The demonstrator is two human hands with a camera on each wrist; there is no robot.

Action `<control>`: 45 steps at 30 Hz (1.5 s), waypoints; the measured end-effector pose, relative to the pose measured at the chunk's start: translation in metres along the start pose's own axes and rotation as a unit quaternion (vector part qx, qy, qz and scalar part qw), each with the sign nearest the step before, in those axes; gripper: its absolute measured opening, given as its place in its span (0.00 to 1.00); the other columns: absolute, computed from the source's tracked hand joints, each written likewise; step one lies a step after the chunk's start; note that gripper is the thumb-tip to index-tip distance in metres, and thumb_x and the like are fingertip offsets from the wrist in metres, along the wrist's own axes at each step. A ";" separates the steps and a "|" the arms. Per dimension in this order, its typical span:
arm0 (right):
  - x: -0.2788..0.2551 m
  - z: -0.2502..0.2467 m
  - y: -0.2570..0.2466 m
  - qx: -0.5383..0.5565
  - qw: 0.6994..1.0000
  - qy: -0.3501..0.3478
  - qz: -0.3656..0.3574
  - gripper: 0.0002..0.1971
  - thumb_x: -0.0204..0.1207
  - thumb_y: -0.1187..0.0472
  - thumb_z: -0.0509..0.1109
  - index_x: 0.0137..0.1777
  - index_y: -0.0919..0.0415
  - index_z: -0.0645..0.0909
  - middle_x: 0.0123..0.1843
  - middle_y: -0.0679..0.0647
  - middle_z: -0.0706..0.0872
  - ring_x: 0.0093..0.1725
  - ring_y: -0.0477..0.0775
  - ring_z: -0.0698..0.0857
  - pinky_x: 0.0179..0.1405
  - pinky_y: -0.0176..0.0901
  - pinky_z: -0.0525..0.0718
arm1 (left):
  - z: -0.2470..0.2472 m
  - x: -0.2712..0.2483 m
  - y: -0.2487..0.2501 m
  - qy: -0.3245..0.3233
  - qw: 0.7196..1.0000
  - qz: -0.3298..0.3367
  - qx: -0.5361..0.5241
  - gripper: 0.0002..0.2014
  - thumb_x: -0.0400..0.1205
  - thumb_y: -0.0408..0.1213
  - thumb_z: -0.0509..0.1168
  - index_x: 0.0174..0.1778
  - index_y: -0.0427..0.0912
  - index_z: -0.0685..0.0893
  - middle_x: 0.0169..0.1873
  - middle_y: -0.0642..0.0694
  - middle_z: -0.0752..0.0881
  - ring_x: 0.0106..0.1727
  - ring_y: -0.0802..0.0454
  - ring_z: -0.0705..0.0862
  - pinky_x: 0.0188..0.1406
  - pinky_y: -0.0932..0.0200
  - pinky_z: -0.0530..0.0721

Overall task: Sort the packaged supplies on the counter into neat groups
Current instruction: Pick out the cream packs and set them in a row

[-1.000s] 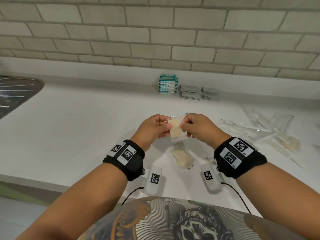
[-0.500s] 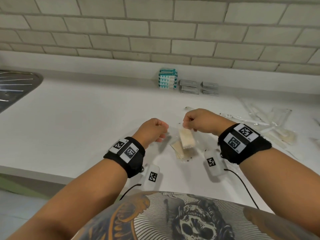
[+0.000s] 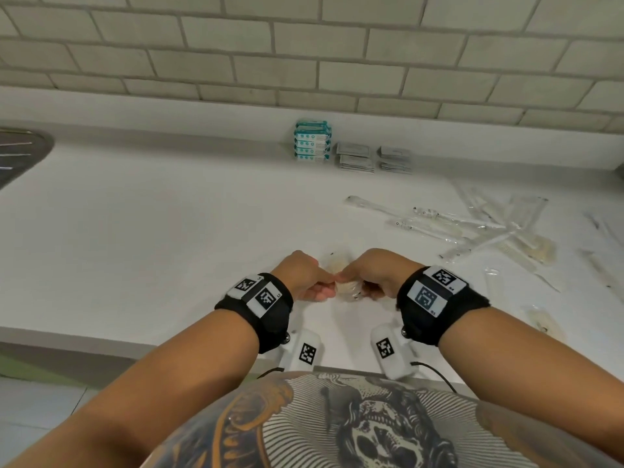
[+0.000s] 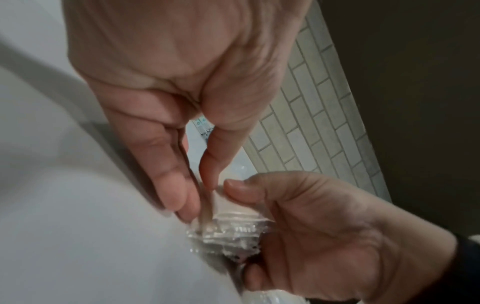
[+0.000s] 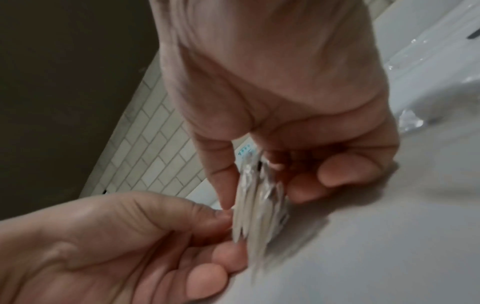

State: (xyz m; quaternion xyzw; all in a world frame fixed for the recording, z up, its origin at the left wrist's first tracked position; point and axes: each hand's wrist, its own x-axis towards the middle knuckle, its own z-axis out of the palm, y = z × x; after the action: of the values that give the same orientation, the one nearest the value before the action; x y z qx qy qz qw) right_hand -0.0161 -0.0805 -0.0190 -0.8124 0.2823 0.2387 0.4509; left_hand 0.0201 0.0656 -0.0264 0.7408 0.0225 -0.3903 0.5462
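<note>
A small stack of clear packets with beige contents [image 3: 347, 288] sits low over the white counter [image 3: 169, 248] near its front edge. Both hands hold it between them. My left hand [image 3: 326, 286] pinches its left side with thumb and fingers; the left wrist view shows the fingertips [image 4: 187, 207] on the packets [image 4: 231, 224]. My right hand [image 3: 358, 288] grips the right side. In the right wrist view the stack [image 5: 259, 205] stands on edge between the right thumb and curled fingers [image 5: 335, 174]. The hands hide most of the stack.
A teal packet stack [image 3: 312, 140] and two piles of grey sachets [image 3: 354, 157] [image 3: 395, 159] stand by the back wall. Long clear wrapped items [image 3: 472, 228] lie scattered at the right. A sink drainboard [image 3: 20, 153] is at the far left.
A second ago both hands held one packet up. The right hand then laid it on the small pile, and both hands have come down to hold the pile together.
</note>
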 end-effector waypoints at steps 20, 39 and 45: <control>0.011 -0.005 0.010 -0.350 0.907 0.110 -0.209 0.19 0.79 0.56 0.67 0.68 0.58 0.71 0.59 0.58 0.74 0.48 0.60 0.81 0.43 0.47 0.76 | 0.015 0.022 -0.008 0.019 0.977 0.202 0.070 0.40 0.76 0.14 0.59 0.80 0.50 0.57 0.76 0.44 0.65 0.71 0.48 0.73 0.49 0.68 0.78; 0.005 -0.033 -0.006 -0.336 0.909 0.050 -0.244 0.13 0.81 0.58 0.64 0.65 0.56 0.73 0.59 0.52 0.77 0.48 0.54 0.80 0.43 0.46 0.76 | 0.002 0.047 0.030 -0.020 0.908 0.175 0.381 0.31 0.82 0.29 0.58 0.78 0.52 0.52 0.51 0.41 0.81 0.34 0.51 0.78 0.31 0.62 0.75; 0.029 -0.094 -0.034 -0.222 0.935 0.113 -0.252 0.07 0.75 0.63 0.70 0.41 0.51 0.76 0.42 0.48 0.81 0.42 0.50 0.78 0.35 0.39 0.72 | 0.000 0.075 0.098 0.009 0.917 0.249 0.312 0.37 0.81 0.33 0.66 0.81 0.50 0.52 0.56 0.43 0.80 0.50 0.48 0.83 0.49 0.57 0.79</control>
State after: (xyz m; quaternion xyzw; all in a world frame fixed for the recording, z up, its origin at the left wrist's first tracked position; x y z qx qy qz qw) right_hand 0.0401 -0.1546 0.0283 -0.9580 0.0574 0.0801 0.2694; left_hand 0.1174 -0.0030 0.0054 0.8588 -0.2806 -0.2226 0.3664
